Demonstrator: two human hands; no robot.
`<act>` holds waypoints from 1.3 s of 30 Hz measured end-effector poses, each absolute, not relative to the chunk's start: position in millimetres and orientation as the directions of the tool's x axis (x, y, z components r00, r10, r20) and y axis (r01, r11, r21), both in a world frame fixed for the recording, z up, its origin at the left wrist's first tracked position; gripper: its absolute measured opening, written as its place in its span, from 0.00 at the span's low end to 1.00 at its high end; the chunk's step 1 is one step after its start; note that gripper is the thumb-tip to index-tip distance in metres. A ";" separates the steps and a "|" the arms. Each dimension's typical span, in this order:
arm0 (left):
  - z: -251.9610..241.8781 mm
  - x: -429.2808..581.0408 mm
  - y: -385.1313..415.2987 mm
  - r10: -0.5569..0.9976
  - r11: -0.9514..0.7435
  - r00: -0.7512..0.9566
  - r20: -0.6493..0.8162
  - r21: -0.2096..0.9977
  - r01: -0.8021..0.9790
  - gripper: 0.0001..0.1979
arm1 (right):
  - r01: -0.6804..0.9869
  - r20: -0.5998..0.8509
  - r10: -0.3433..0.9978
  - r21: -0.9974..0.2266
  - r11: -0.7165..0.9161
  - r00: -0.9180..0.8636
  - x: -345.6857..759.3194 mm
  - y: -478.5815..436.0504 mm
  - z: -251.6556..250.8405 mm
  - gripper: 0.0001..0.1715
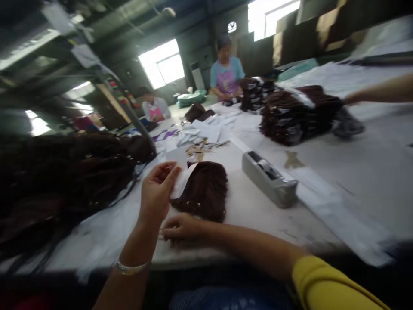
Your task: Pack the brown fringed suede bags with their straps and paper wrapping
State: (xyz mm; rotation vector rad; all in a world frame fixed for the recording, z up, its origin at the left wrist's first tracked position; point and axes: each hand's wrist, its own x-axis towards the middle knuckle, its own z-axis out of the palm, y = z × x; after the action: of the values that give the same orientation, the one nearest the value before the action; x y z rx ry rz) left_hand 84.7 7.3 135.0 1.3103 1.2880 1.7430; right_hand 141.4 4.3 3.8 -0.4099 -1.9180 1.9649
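My left hand (157,189), a bracelet on its wrist, pinches a white paper strip (181,183) between thumb and fingers. The strip lies against the left side of a folded dark brown cloth item (208,189), soft-looking, with small shiny spots near its front edge. Just in front of that item, low over the table, my right hand (182,228) reaches in from the right with its fingers curled. Whatever they hold, if anything, is hidden. To the right of the brown item stands a grey tape dispenser (269,178).
Stacked dark brown items (297,114) stand at the back right, with another person's arm (380,90) beside them. A dark heap (64,185) fills the left. White papers (206,129) and small tags (203,148) lie beyond. Two people (226,75) work across the table (258,228).
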 end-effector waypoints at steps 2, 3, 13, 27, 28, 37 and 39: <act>115.8 25.8 -21.7 0.748 -0.330 -0.551 0.369 0.928 0.172 0.18 | -0.061 0.035 0.435 -0.997 -0.046 -0.900 130.9 3.2 -1.2 0.20; 104.9 1.4 -38.1 0.679 -0.298 -0.639 0.361 0.931 0.210 0.19 | -0.070 0.039 0.453 -0.996 -0.052 -0.891 129.3 4.0 -3.5 0.23; 18.9 -57.2 -129.5 0.502 -0.131 -0.861 0.078 0.991 0.014 0.22 | -0.154 0.214 0.344 -0.969 0.193 -0.914 128.9 -15.5 9.5 0.22; -1.6 -29.0 -115.6 0.759 -0.216 -0.613 -0.218 0.804 -0.554 0.29 | 0.047 -0.073 0.326 -0.995 -0.088 -0.942 122.0 -24.5 -9.8 0.23; -3.6 -25.0 -121.6 0.817 -0.111 -0.499 -0.289 0.770 -0.628 0.32 | 0.050 -0.087 0.345 -0.992 -0.114 -0.935 121.3 -23.6 -10.9 0.23; -11.5 -11.3 -146.9 0.802 0.033 -0.546 -0.242 0.931 -0.365 0.16 | 0.014 -0.038 0.408 -0.998 -0.062 -0.912 119.0 -26.8 -6.6 0.21; -11.5 -14.5 -144.6 0.727 -0.030 -0.636 -0.257 0.915 -0.404 0.14 | -0.025 0.000 0.420 -0.998 -0.054 -0.907 119.5 -26.6 -6.4 0.20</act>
State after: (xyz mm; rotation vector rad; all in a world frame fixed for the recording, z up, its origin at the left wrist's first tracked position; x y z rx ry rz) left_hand -14.5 -144.6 -11.5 0.3595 1.4379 1.7773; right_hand 119.5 -26.6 -6.4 -0.4230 -1.9174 2.0343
